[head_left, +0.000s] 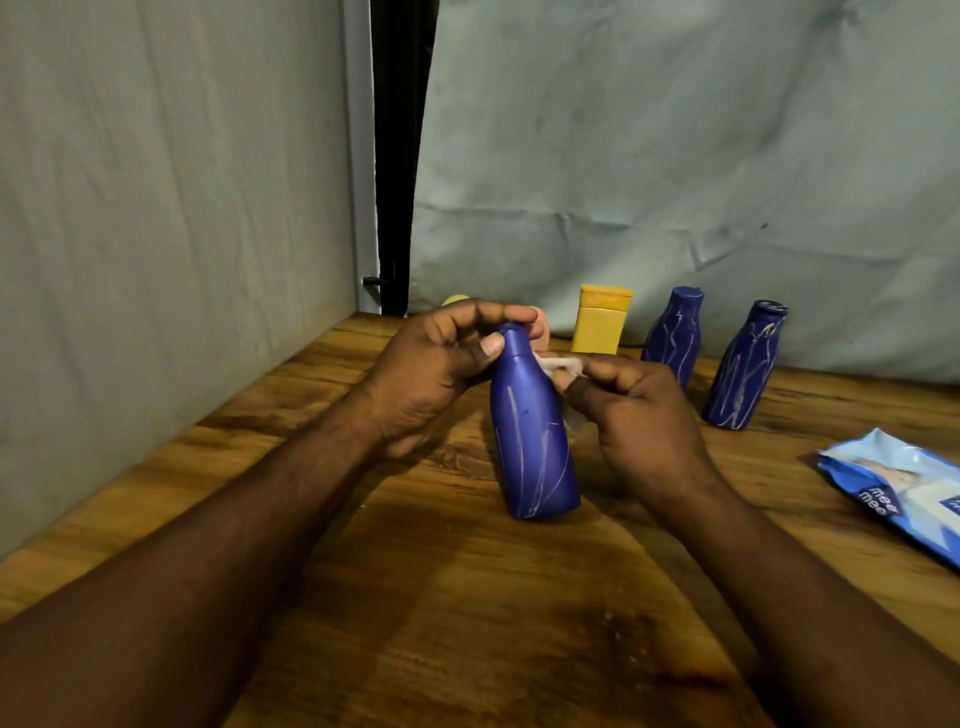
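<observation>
- Gripped at the cap, the blue bottle (532, 441) is held by the left hand (431, 364). Thumb and curled fingers are closed tight round its top, and nothing else is held.
- The base is rested on the wooden table (467, 597) near centre frame, and the top is leaned slightly toward 11 o'clock. Pale streaks are seen down its side.
- A peach thing (540, 327) is mostly hidden behind the cap at 12 o'clock; what it is cannot be told.
- A white wipe (558, 364) is pinched in the right hand (644, 415), with the fingers curled shut on it. The wipe is pressed to the bottle's shoulder on its 3 o'clock side.
- A yellow bottle (600, 322) is stood upright at 1 o'clock of the held bottle, against the cloth backdrop (675, 156).
- A second blue bottle (675, 332), streaked, is stood at 2 o'clock, just behind the right hand.
- A third blue bottle (745, 369), streaked and tilted, is stood further out at 2 o'clock, apart from the second.
- A wipes pack (898, 483) is laid flat at 3 o'clock and is cut off by the frame edge.
</observation>
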